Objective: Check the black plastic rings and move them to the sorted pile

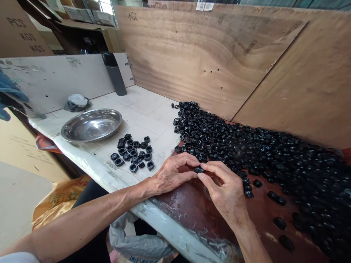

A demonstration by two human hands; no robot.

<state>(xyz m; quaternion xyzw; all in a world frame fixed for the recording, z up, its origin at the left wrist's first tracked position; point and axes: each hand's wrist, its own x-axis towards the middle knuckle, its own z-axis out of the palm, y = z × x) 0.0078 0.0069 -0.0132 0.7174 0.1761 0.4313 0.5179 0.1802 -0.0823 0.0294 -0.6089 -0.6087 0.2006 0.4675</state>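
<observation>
One steel bowl (91, 128): shallow, on the pale side of the bench, its shiny inner floor in view.
Bottle (116, 76): one, dark grey with a black cap, near the corner of the boards; its contents are hidden.
Cartons: a printed carton (23, 34) reading PCS, KGS, KGS, and an open carton (111, 39) beside it, dark inside.
Bags: two below the bench edge, an orange-yellow bag (59, 197) and a grey sack (139, 243); what they hold cannot be told.
Black piece (198, 169): one, held between both hands just over the front of the red-brown surface.
Left hand (171, 173): thumb and forefinger pinch the piece's left end.
Right hand (227, 190): thumb and forefinger pinch its right end.
Small group (134, 152): about twenty black pieces, between bowl and left hand.
Large heap (236, 146): far too many to count, spread along the wooden board and down the right side.
Bench: white top (153, 122) at left, worn red-brown surface (189, 208) under the hands.
Room: tall wooden board (192, 51) behind, two white labels (204, 6) on its upper edge; low white side board (57, 80); blue cloth (11, 86) at far left.
</observation>
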